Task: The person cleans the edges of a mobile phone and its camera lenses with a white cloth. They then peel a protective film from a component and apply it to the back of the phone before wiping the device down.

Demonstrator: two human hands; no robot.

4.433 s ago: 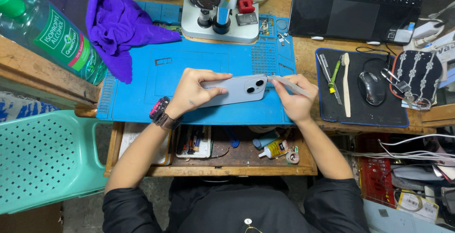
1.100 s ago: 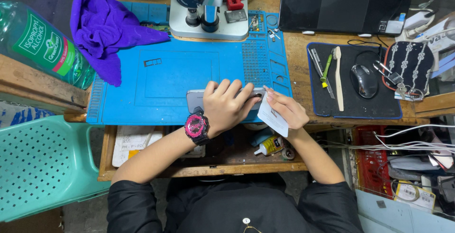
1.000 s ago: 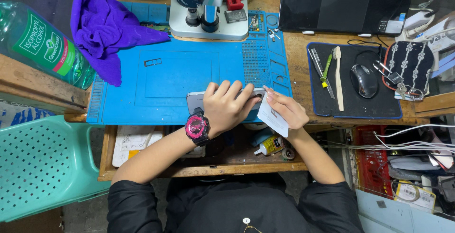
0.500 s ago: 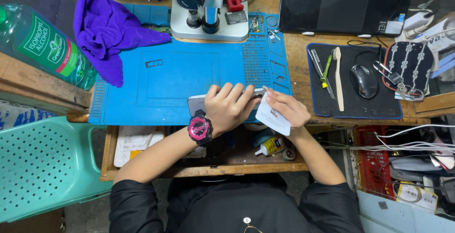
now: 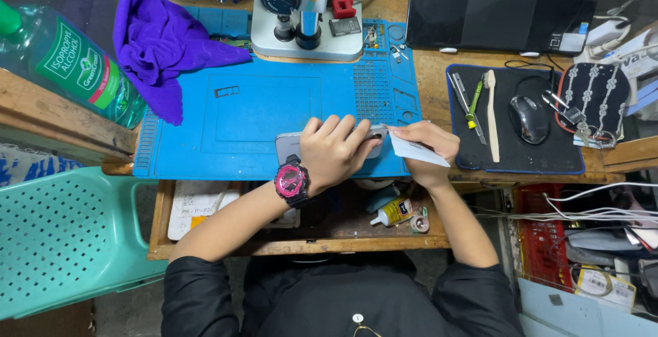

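A pale grey smartphone (image 5: 286, 144) lies flat near the front edge of the blue work mat (image 5: 260, 104). My left hand (image 5: 336, 152), with a pink and black watch on its wrist, presses down on the phone and hides most of it. My right hand (image 5: 430, 146) pinches a thin white card (image 5: 413, 150) whose corner touches the phone's right end.
A microscope (image 5: 301, 8) stands at the mat's back edge, a purple cloth (image 5: 164, 42) at its left. A green-labelled clear bottle (image 5: 65, 63) lies far left. A laptop, mouse (image 5: 529, 117) and hand tools (image 5: 473, 104) occupy the right. A small glue bottle (image 5: 391, 210) lies in the open drawer.
Over the last second the hands hold nearly still. Earlier, the phone lay uncovered with its back up and my right hand held a thin tool at its edge; the white card has replaced that tool.
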